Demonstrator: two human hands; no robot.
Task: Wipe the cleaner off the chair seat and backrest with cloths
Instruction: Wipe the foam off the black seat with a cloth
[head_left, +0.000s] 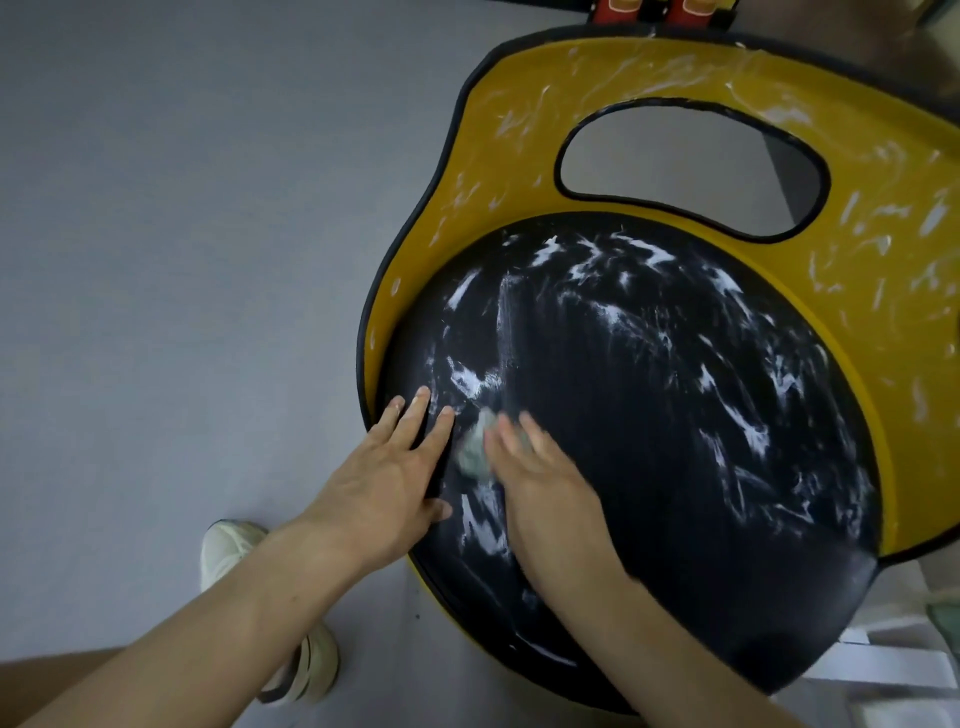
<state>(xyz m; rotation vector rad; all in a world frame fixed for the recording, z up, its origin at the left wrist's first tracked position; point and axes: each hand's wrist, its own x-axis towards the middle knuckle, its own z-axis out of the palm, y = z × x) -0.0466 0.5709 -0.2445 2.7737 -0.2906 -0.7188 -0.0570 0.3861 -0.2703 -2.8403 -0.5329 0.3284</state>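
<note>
The chair's round black seat is streaked with white cleaner. Its yellow backrest, with an oval cut-out, curves behind the seat and also carries white smears. My left hand lies flat with straight fingers on the seat's left edge. My right hand is blurred and presses a small pale green cloth onto the seat, just right of my left hand. Most of the cloth is hidden under my right fingers.
Grey floor spreads to the left of the chair. A pale shoe stands on the floor below my left forearm. White objects lie at the lower right, and red items show beyond the backrest's top.
</note>
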